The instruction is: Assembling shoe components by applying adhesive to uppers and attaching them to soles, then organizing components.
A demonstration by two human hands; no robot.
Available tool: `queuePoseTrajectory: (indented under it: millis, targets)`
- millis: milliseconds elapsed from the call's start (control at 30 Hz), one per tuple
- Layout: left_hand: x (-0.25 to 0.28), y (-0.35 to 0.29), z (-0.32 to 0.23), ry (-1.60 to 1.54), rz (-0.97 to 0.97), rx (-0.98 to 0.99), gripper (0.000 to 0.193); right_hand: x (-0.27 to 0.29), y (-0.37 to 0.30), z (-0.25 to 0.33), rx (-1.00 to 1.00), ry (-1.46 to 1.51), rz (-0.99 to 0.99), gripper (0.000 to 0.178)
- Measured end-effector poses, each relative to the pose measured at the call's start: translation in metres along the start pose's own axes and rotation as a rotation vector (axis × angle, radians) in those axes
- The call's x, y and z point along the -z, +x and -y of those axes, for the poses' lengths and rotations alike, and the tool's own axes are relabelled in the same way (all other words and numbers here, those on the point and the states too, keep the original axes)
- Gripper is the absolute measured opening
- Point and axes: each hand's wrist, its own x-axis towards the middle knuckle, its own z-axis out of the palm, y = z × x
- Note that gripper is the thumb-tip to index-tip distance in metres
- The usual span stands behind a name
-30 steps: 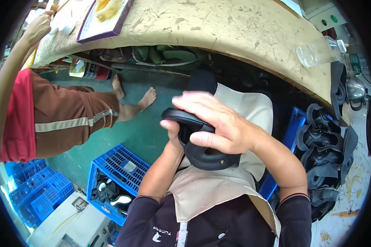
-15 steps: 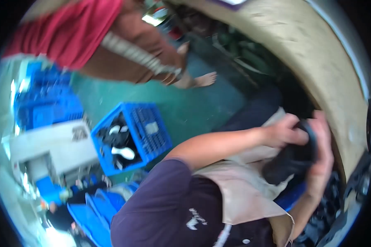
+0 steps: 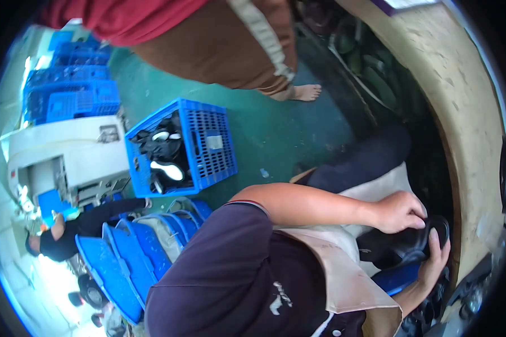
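Note:
A black shoe (image 3: pixel 391 247) lies over my lap at the right of the view, its rounded opening turned to the right. My left hand (image 3: pixel 399 212) is closed, thumb and fingers pinching at the shoe's upper edge beside the opening. From below, my right hand (image 3: pixel 433 261) grips the shoe's opening end, with fingers at the rim. A light apron (image 3: pixel 346 269) covers my front, and part of something blue (image 3: pixel 399 278) shows just under the shoe.
A blue crate (image 3: pixel 211 151) of black shoes with white soles stands on the green floor. A person in brown trousers (image 3: pixel 208 48) stands close by. Blue bins (image 3: pixel 118 275), a white machine (image 3: pixel 73 146) and another person (image 3: pixel 67 238) are at left. A tan worktop (image 3: pixel 433 84) curves along the right.
Both hands and the shoe have moved lower in the view, and the shoe's opening now faces more to the right. The person in brown trousers appears further right and higher. The view has shifted.

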Motion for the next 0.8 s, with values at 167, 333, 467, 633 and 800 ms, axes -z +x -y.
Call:
queuePoseTrajectory:
  millis: [167, 333, 467, 633, 800]
  targets:
    - [0.015, -0.008, 0.020, -0.234, -0.286, 0.323, 0.009, -0.026, 0.050, -0.020, 0.043, 0.094, 0.179, 0.040]
    - [0.007, 0.016, 0.035, -0.241, -0.162, 0.311, 0.008, -0.013, 0.073, -0.021, 0.075, 0.057, 0.356, 0.024]
    - [0.011, 0.029, 0.008, 0.072, -0.122, 0.059, 0.020, -0.025, 0.057, -0.013, 0.150, 0.080, 0.268, 0.040]
    - [-0.027, 0.016, -0.034, -0.255, -0.209, 0.146, 0.008, 0.036, 0.012, -0.020, 0.096, 0.103, 0.186, 0.056]
    - [-0.017, 0.009, -0.043, -0.464, -0.184, 0.162, 0.007, 0.049, 0.051, -0.062, 0.196, 0.259, 0.500, 0.064]
